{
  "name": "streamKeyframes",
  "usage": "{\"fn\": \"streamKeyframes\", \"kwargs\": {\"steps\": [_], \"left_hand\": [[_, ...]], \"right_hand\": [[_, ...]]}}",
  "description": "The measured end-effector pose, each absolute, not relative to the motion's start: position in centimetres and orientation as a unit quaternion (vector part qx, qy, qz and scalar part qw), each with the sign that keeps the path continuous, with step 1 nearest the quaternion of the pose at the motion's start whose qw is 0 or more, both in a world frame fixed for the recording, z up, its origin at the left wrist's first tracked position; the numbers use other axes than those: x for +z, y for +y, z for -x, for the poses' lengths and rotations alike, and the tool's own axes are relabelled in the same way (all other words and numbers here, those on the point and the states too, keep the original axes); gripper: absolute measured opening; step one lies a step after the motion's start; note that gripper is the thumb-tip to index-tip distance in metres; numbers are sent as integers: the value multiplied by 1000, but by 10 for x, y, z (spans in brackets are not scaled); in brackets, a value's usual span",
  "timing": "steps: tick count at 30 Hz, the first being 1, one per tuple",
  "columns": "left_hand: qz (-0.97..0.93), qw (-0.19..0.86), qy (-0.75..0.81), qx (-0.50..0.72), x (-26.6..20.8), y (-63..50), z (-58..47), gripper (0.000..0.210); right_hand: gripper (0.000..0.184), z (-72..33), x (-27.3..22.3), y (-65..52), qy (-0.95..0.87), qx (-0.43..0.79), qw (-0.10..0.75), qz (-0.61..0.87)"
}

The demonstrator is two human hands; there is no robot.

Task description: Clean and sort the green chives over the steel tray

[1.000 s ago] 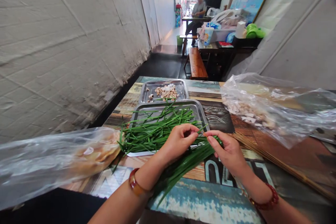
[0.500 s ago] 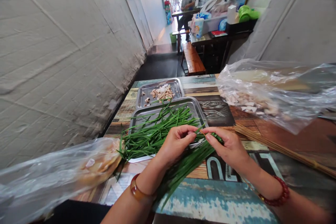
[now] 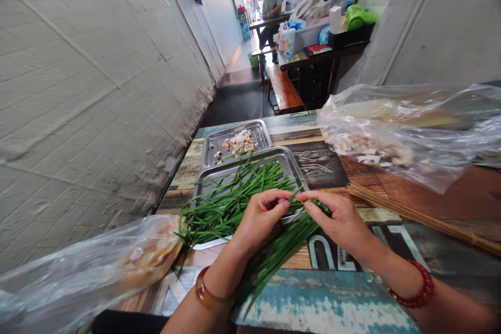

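Note:
My left hand (image 3: 264,216) pinches a green chive leaf between thumb and fingertips, over the near edge of a metal tray. Close beside it, my right hand (image 3: 336,219) is closed on a thin bamboo skewer (image 3: 300,200), whose tip shows between the two hands. Most of the skewer is hidden by the right hand. Long chives (image 3: 284,250) hang below the hands toward the table's near edge, and some are bunched under my right fingers. More chives (image 3: 235,198) lie loosely heaped on the metal tray (image 3: 288,159).
Behind it, a second tray (image 3: 211,141) holds chopped pale pieces. A bundle of skewers (image 3: 422,217) lies to the right, below a clear bag (image 3: 391,135) of pale pieces. Another plastic bag (image 3: 97,255) sits left. A person (image 3: 271,8) sits at a far table beyond a bench (image 3: 285,88).
The camera view has shifted slightly, so the background sits a little further left. Both hands keep nearly the same pinching pose over the chives.

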State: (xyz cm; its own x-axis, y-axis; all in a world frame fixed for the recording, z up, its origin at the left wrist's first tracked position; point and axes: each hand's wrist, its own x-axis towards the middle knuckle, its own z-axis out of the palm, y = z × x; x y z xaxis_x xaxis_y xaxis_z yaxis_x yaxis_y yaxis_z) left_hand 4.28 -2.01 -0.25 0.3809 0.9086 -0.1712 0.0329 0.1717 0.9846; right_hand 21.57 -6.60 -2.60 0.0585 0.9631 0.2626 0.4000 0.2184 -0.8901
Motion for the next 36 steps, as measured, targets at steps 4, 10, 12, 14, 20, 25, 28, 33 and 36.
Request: {"fn": "streamKeyframes", "kwargs": {"steps": [4, 10, 12, 14, 20, 25, 28, 33, 36], "left_hand": [[-580, 587, 439, 355, -3, -20, -43, 22], [-624, 544, 434, 357, -5, -20, -42, 21], [-645, 523, 433, 350, -5, -20, -41, 20], [-674, 492, 431, 344, -4, -20, -41, 19], [-773, 370, 397, 330, -4, -20, -42, 19], [-810, 299, 372, 340, -9, -21, -41, 18], [-822, 269, 367, 343, -12, -21, -40, 17], [-841, 238, 348, 339, -16, -21, -40, 18], [-859, 231, 331, 315, -15, -23, -41, 20]], "right_hand": [[22, -216, -27, -66, -619, 294, 479, 549], [23, -215, -26, -66, -618, 297, 482, 546], [23, -215, -27, -66, -618, 296, 482, 546], [23, -215, -27, -66, -618, 294, 483, 546], [20, -215, -27, -65, -623, 292, 467, 555], [27, -215, -30, -65, -601, 312, 480, 557], [45, -216, -30, -66, -601, 347, 474, 542], [33, -215, -29, -67, -604, 346, 472, 541], [22, -215, -32, -66, -596, 340, 485, 543]]}}
